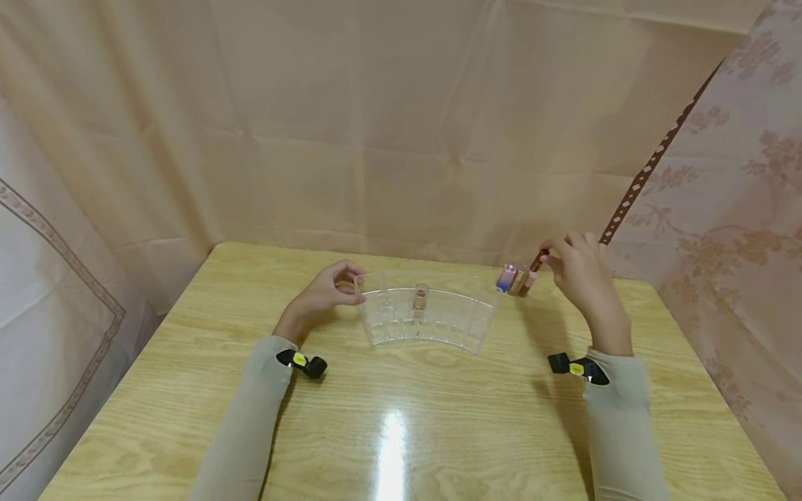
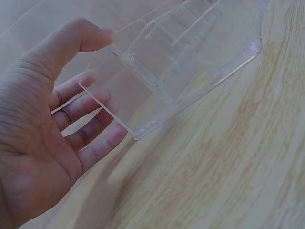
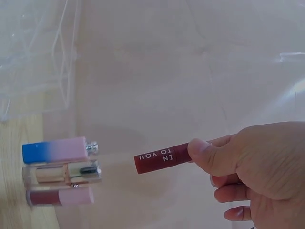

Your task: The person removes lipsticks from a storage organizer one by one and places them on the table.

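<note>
Left hand [image 1: 324, 287] loosely grips a clear organizer [image 1: 451, 320]; right hand [image 1: 584, 277] pinches a dark-red lip tube [image 3: 162, 158] near the table's [image 1: 489, 424] far edge.

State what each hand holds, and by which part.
Right hand: a dark red cylindrical cosmetic tube, by one end. Left hand: a clear plastic compartmented organizer, by its left side.

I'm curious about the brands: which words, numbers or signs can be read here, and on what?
"IN TO YOU": dark red tube in the right grip.
Yellow patches on the wrist straps: too small to read.
Blue-pink tube, clear tube, pink-red tube: no text I can read.
</note>
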Demonstrator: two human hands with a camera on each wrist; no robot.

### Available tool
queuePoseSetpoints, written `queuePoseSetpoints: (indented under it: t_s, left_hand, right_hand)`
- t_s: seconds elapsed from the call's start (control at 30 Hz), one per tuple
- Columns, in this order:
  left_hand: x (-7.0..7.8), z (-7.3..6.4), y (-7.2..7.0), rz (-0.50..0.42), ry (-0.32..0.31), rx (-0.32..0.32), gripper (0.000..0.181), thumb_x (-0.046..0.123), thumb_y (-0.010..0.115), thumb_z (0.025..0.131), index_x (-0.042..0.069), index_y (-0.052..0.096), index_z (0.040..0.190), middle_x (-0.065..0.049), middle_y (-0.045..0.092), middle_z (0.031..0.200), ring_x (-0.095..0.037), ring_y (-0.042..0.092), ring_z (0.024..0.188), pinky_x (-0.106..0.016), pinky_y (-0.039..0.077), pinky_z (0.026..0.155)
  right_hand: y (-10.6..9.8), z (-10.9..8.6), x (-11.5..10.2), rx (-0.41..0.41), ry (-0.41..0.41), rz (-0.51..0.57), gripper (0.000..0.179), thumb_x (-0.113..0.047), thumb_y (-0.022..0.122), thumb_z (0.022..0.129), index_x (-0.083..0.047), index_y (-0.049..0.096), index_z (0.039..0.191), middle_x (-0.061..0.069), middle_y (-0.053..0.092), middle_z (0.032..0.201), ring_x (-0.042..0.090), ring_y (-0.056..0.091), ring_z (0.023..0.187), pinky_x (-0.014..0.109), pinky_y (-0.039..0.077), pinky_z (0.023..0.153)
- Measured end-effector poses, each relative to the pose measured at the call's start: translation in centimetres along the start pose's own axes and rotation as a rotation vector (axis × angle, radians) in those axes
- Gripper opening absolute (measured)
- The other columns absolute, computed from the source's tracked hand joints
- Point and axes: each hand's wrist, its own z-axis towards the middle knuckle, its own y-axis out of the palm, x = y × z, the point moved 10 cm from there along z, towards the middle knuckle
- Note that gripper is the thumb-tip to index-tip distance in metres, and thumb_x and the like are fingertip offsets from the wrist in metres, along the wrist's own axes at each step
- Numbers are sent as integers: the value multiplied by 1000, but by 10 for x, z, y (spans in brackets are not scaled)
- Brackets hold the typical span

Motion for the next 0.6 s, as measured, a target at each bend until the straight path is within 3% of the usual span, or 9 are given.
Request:
queuePoseSetpoints:
  t_s: [0.6]
  left_hand:
    - [2,-1,1,3,8,-3,53,-4,76,86,-8,50,133,-18,54,119,-24,60,101,-22,54,88]
  right_hand:
    - [13,-5,32,-49,103,-7,13,-6,67,97,1,69,107,23,58,92,41,45,89,52,30,75]
